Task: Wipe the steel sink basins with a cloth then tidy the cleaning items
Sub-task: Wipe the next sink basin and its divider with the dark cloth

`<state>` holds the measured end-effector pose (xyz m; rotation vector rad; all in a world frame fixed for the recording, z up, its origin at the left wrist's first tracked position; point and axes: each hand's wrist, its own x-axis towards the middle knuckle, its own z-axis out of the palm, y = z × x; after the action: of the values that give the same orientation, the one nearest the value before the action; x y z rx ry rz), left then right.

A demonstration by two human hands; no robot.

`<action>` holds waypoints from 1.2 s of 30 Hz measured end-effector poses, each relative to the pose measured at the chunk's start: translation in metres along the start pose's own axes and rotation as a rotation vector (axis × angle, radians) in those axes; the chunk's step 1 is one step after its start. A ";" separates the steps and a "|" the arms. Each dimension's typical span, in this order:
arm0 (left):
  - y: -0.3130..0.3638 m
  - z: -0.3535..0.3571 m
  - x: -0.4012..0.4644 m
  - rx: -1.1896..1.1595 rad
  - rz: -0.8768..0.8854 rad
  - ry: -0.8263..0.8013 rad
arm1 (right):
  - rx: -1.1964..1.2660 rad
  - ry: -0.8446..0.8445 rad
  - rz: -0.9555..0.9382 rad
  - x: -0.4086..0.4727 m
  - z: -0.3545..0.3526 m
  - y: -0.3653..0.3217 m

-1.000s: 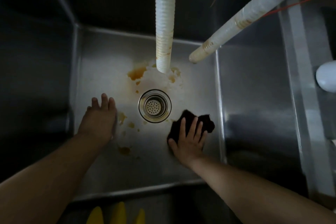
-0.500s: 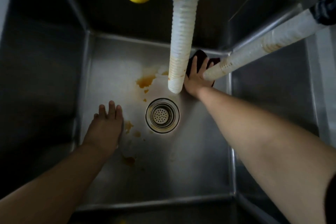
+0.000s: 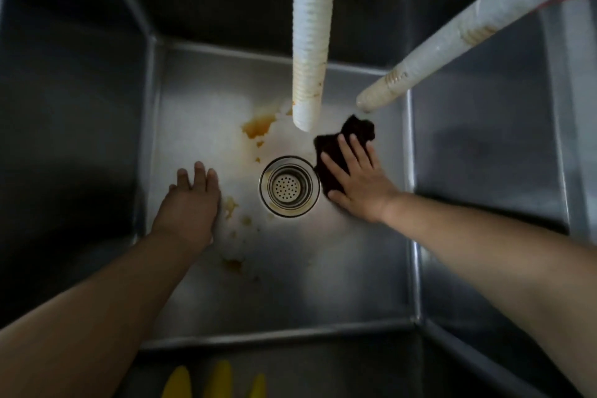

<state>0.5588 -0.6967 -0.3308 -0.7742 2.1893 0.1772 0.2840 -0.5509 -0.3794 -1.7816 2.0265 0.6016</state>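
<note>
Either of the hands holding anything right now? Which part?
Nothing is gripped. The right hand presses the dark cloth flat with straight fingers on its near half; the left hand lies bare on the basin floor.

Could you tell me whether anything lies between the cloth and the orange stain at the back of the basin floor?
Partly. The corrugated hose hangs with its open end just above the floor between the dark cloth under the right hand and the orange stain. The floor beneath it looks passable.
</note>
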 end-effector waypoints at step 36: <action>0.001 0.010 0.006 -0.016 -0.043 0.035 | 0.392 0.235 0.461 0.087 -0.036 -0.012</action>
<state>0.5617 -0.6952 -0.3418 -0.8386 2.2048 0.1612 0.2845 -0.6437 -0.3969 -1.2096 2.5280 0.0941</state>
